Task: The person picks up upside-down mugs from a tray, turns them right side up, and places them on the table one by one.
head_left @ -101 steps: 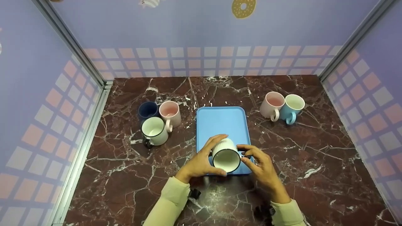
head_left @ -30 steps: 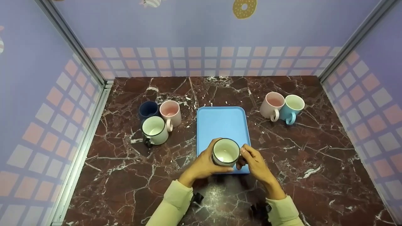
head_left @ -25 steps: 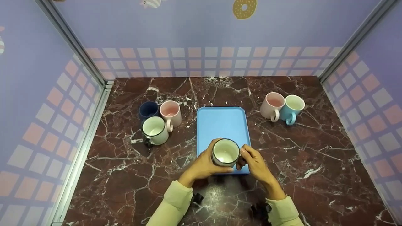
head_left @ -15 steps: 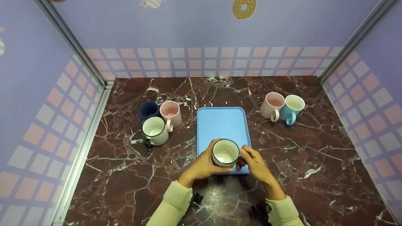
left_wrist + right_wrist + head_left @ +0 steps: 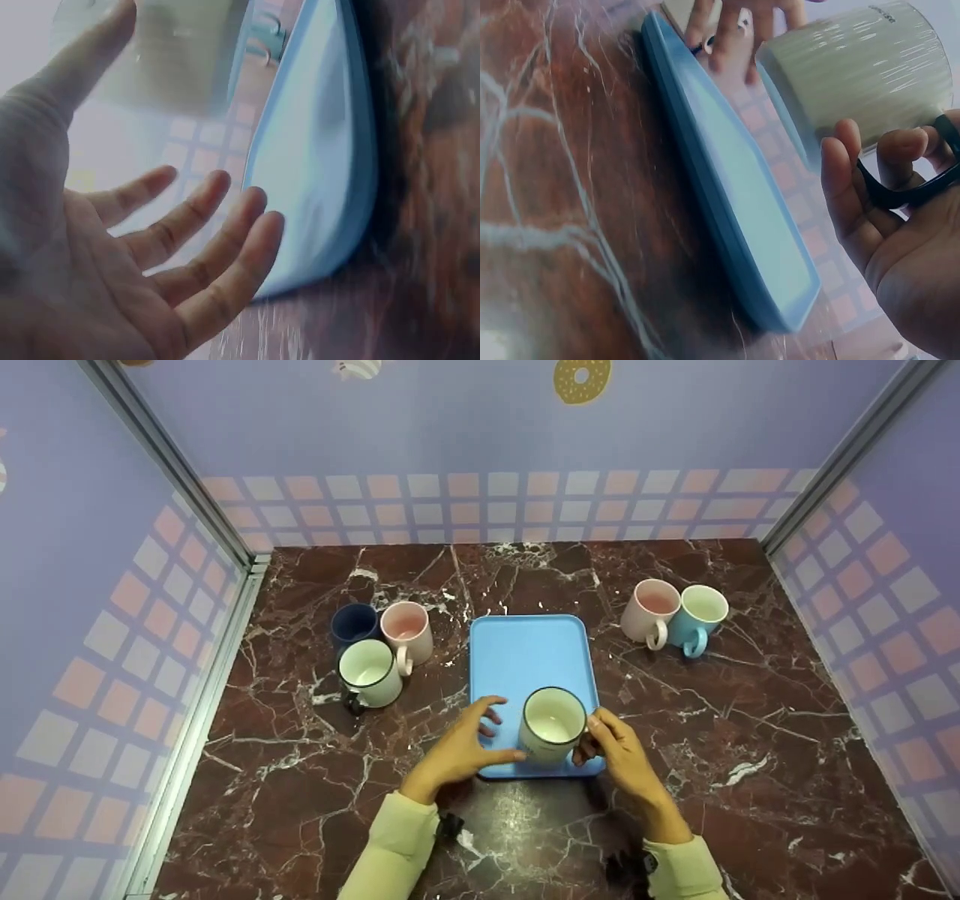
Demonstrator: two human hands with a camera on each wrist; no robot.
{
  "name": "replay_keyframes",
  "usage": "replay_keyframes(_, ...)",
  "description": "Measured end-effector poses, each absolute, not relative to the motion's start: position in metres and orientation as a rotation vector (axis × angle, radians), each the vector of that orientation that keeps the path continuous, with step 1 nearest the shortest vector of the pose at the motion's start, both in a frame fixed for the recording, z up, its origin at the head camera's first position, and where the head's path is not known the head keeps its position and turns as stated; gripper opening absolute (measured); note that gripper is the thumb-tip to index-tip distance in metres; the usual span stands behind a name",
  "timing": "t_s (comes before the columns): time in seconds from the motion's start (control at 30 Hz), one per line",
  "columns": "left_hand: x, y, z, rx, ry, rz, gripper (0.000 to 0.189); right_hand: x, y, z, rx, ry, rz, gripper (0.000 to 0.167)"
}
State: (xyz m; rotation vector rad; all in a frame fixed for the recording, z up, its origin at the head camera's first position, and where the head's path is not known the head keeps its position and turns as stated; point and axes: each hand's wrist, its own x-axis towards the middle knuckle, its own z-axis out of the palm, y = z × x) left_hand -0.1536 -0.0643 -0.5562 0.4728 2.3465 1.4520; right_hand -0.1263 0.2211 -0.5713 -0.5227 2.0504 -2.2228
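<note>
A white mug (image 5: 553, 721) with a dark rim is held upright over the near end of the blue tray (image 5: 525, 652). My right hand (image 5: 626, 757) grips it by its black handle (image 5: 911, 193). In the right wrist view the mug's ribbed body (image 5: 862, 71) is raised above the tray, with small dark lettering on its side. My left hand (image 5: 459, 746) is off the mug, just to its left, with fingers spread and thumb toward the mug's base. The left wrist view shows its palm and loosely bent fingers (image 5: 217, 292) holding nothing.
At left, a navy mug (image 5: 355, 624), a pink mug (image 5: 409, 634) and another white black-rimmed mug (image 5: 370, 673) stand close together. At right, a pale pink mug (image 5: 649, 611) stands beside a light blue mug (image 5: 697, 619). Patterned walls enclose the marble-look table (image 5: 300, 810).
The mug was tilted toward me earlier, then turned upright in both hands. Now my left hand has let go and drawn left, while my right hand has shifted the mug slightly right.
</note>
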Motion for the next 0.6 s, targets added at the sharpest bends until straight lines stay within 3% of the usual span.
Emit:
replay_keyframes(0.23,-0.159,-0.082,-0.569,0.263,2.512,1.382,0.054,-0.125,0.234,-0.576,-0.464,2.057,-2.305,0.036)
replay_keyframes(0.6,-0.159,-0.088,-0.583,0.150,2.564,1.204,0.032,-0.122,0.249,-0.573,-0.057,2.087,-2.417,0.039)
